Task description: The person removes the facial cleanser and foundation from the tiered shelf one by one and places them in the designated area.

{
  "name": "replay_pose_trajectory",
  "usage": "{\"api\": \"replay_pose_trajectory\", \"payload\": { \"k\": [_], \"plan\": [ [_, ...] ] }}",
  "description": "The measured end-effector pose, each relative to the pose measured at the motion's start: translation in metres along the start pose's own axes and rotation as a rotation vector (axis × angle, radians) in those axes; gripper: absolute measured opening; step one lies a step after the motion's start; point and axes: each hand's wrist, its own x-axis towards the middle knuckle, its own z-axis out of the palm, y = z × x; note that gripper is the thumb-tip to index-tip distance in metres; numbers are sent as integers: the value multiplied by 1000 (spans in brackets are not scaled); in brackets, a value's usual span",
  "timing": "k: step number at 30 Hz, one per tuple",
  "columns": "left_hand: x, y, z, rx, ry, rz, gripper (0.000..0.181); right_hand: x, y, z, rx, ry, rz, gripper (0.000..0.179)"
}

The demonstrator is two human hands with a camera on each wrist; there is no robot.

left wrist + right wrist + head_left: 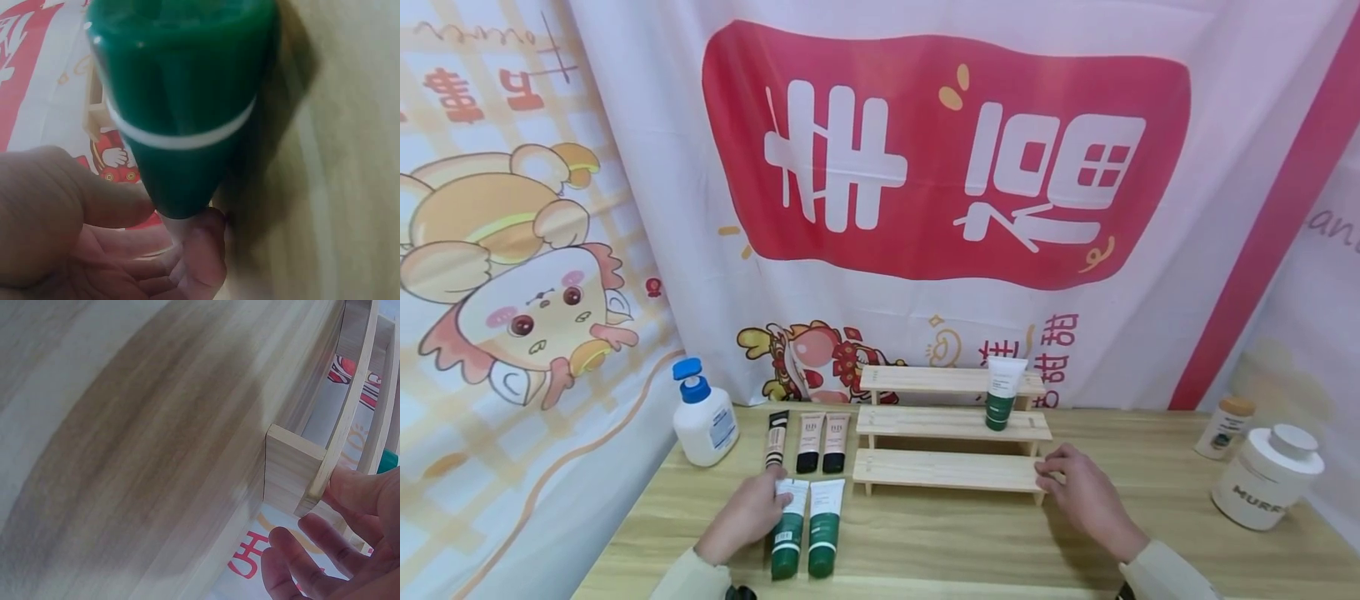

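Note:
On the left, my left hand (747, 512) pinches the white upper end of a green-and-white squeeze tube (787, 542). The left wrist view has the green cap end of this tube (181, 94) up close, with the thumb and fingers around its far part. A matching squeeze tube (825, 529) lies right beside it. My right hand (1086, 496) holds the right end of the lowest step of a three-step wooden display rack (951, 471). In the right wrist view, thumb and fingertips meet the board's end (312, 494). Another green-and-white tube (1002, 392) stands upright on the middle step.
Two pink BB tubes (810, 442) and a slim beige tube with dark ends (776, 437) lie behind the left hand. A white pump bottle (706, 425) stands at far left. A white jar (1266, 483) and a small tan-capped bottle (1223, 429) stand at right. Printed curtains (940, 308) hang behind.

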Motion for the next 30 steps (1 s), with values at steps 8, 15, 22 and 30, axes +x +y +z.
{"api": "replay_pose_trajectory", "payload": {
  "k": [8, 15, 22, 30],
  "plan": [
    [1, 10, -1, 65, -31, -63, 38, -1, 1, 0, 5, 7, 5, 18],
    [0, 11, 1, 86, -47, -74, 39, -2, 1, 1, -1, 11, 2, 18],
    [1, 13, -1, 142, 4, -53, 39, -2, 1, 0, 0, 16, -5, 18],
    [-8, 50, -19, 130, 190, 85, 38, -2, 1, 0, 1, 35, -28, 17]
  ]
}}
